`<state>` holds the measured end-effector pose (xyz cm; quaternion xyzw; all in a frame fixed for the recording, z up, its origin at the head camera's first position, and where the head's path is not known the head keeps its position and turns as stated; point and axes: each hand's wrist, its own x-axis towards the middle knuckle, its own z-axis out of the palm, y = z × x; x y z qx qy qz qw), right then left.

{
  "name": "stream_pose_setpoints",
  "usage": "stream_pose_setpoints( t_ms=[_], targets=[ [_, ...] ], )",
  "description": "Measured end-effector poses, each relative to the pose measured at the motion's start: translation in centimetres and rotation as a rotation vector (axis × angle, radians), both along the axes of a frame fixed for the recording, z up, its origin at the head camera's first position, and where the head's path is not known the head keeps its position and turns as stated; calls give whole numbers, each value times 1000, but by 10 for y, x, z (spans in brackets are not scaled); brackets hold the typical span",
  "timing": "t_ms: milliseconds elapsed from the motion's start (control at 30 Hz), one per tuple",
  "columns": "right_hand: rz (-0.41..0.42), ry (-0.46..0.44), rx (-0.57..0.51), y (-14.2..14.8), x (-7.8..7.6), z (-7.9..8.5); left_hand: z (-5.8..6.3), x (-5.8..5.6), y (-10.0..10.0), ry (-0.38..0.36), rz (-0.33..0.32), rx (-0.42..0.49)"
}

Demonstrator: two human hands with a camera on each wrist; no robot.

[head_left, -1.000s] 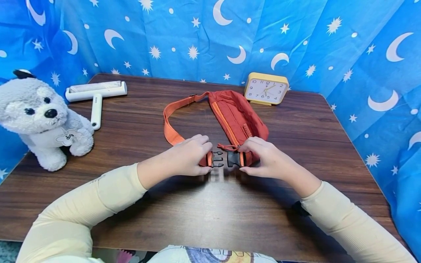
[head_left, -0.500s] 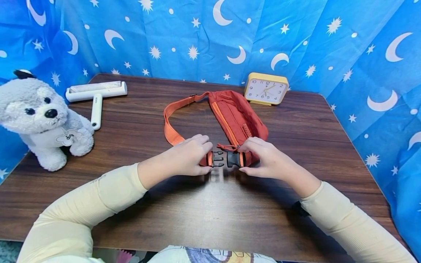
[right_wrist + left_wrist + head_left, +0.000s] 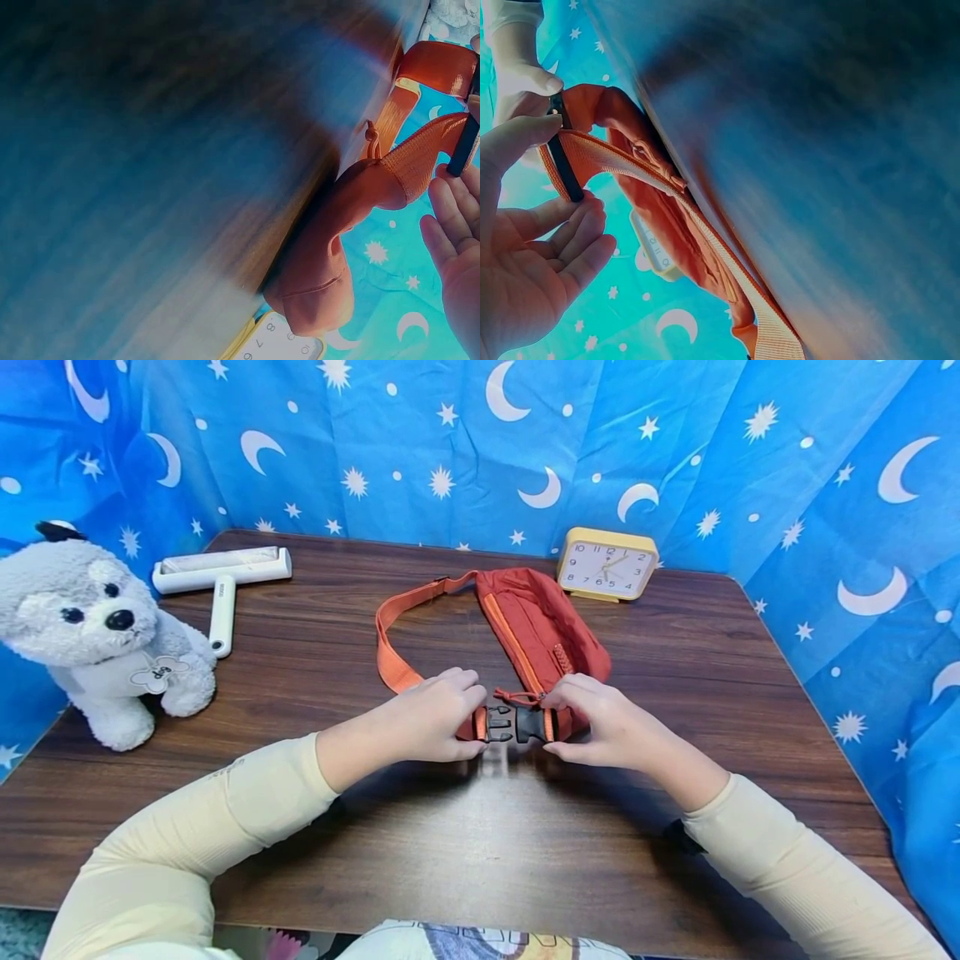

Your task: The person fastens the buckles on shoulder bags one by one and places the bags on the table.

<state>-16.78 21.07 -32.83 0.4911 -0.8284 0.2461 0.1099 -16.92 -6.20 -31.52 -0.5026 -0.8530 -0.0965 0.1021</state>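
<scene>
A red-orange waist bag [image 3: 543, 627] lies on the table, its orange strap [image 3: 392, 639] looping out to the left. My left hand [image 3: 437, 717] pinches the pronged half of a black buckle [image 3: 498, 724] between thumb and fingertips. Opposite it, my right hand [image 3: 615, 724] pinches the socket half [image 3: 531, 725] by its edges. The prongs point at the socket, with a very narrow gap showing between the halves. In the left wrist view the buckle half [image 3: 568, 171] stands edge-on at the strap's end. A red zipper cord [image 3: 517, 697] lies just behind the socket.
A yellow alarm clock [image 3: 607, 564] stands behind the bag. To the left are a white lint roller [image 3: 222, 570] and a grey-and-white plush dog [image 3: 112, 635]. A blue curtain [image 3: 420, 435] with moons and stars borders the dark wooden table [image 3: 480, 852].
The buckle halves have come slightly closer together, the socket half shifting left and the pronged half a little right. Both hands keep their grip. The bag stays in place.
</scene>
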Motion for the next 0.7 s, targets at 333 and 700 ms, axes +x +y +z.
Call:
stream_pose_setpoints(
  t_ms=[333, 700],
  targets=[
    [-8, -14, 7, -2, 1, 1, 0, -1, 0, -21, 0, -9],
    [4, -15, -3, -3, 0, 1, 1, -1, 2, -22, 7, -21]
  ],
)
